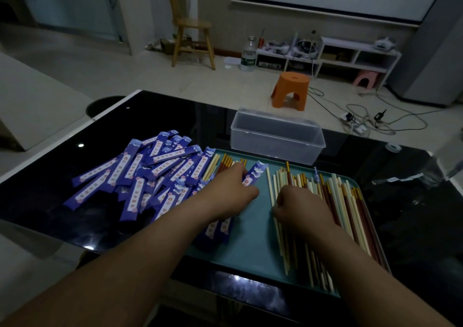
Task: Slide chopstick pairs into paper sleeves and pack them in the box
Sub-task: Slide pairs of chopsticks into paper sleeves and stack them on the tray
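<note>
A teal tray (253,241) lies on the black glass table. Several loose chopsticks (323,201), cream, brown and orange, fill its right half. A smaller bunch of chopsticks (223,162) lies at its far left corner. My left hand (230,193) holds a purple paper sleeve (253,175) by its edge over the tray's left part. My right hand (300,211) rests on the chopstick pile with its fingers curled around some of the chopsticks. A heap of purple sleeves (150,173) covers the table left of the tray. A clear plastic box (276,136) stands open behind the tray.
The table's near edge (225,279) runs just below the tray. A roll of tape (393,147) and clear plastic wrap (411,176) lie at the table's right. An orange stool (290,89) and cables sit on the floor beyond.
</note>
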Tool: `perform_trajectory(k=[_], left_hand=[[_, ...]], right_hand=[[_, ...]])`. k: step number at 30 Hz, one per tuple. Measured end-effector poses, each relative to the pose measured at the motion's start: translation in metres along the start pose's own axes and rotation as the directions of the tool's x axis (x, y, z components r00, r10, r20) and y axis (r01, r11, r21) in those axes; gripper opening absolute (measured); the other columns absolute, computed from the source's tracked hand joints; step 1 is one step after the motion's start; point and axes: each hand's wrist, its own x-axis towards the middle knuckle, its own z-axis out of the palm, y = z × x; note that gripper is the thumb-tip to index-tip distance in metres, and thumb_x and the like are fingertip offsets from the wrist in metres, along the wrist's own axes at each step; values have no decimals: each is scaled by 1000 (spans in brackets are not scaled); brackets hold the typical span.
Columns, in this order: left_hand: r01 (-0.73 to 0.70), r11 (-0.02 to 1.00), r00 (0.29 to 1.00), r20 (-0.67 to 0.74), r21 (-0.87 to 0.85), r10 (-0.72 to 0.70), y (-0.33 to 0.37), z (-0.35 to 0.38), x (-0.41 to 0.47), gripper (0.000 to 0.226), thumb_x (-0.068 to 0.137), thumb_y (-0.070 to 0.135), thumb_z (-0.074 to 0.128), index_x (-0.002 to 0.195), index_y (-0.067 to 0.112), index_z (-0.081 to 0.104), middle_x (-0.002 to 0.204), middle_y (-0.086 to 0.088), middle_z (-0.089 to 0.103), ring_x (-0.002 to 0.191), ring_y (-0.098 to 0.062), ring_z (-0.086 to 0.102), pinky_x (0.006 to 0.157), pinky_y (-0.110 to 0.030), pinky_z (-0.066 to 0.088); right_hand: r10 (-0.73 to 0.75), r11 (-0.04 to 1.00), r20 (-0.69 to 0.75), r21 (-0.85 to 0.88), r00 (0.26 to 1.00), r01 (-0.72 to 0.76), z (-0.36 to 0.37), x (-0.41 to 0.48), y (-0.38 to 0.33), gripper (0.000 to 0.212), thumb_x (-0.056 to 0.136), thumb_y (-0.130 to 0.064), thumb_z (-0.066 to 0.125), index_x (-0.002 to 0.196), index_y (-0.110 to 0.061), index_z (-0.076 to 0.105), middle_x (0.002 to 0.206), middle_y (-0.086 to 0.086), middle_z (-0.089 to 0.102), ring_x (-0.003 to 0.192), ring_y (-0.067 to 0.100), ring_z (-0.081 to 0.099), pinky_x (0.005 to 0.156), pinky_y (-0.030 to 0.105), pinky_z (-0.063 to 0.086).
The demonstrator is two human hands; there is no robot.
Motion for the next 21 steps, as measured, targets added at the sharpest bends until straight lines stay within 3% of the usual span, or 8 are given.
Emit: perform_trajectory(k=[6, 11, 17, 21], left_hand=[[-66, 995, 998, 16, 73, 65, -2, 3, 1, 31, 96, 34, 59, 124, 25, 49, 110, 3, 63, 91, -15, 62, 80, -37, 54], [-77, 994, 997, 24, 78, 75, -2, 5, 1, 31, 96, 34, 59, 124, 25, 48, 108, 3, 63, 89, -15, 62, 79, -38, 53], [-95, 991, 995, 23, 97, 93, -3, 5, 0, 28, 96, 34, 59, 120, 26, 48, 105, 4, 62, 92, -15, 62, 84, -39, 54], [-100, 990, 995, 29, 95, 97, -2, 8, 0, 23, 97, 33, 59, 115, 26, 48, 101, 4, 62, 88, -13, 60, 73, -34, 48]], right_hand=[[46, 997, 0, -66, 999, -46, -4, -4, -9, 34, 95, -42, 64, 74, -24, 44, 74, -4, 52, 61, 11, 47, 52, 27, 33], [54, 997, 58, -60, 997, -51, -4, -7, -19, 21, 98, -36, 63, 88, -21, 54, 76, -5, 53, 63, 8, 49, 49, 25, 31], [64, 995, 144, -87, 987, -52, -7, -6, -24, 28, 95, -43, 65, 82, -21, 52, 78, -4, 56, 67, 10, 54, 53, 26, 39], [67, 996, 155, -71, 986, -57, -4, -2, -25, 28, 94, -47, 66, 87, -21, 58, 81, -3, 59, 77, 14, 63, 66, 30, 53]])
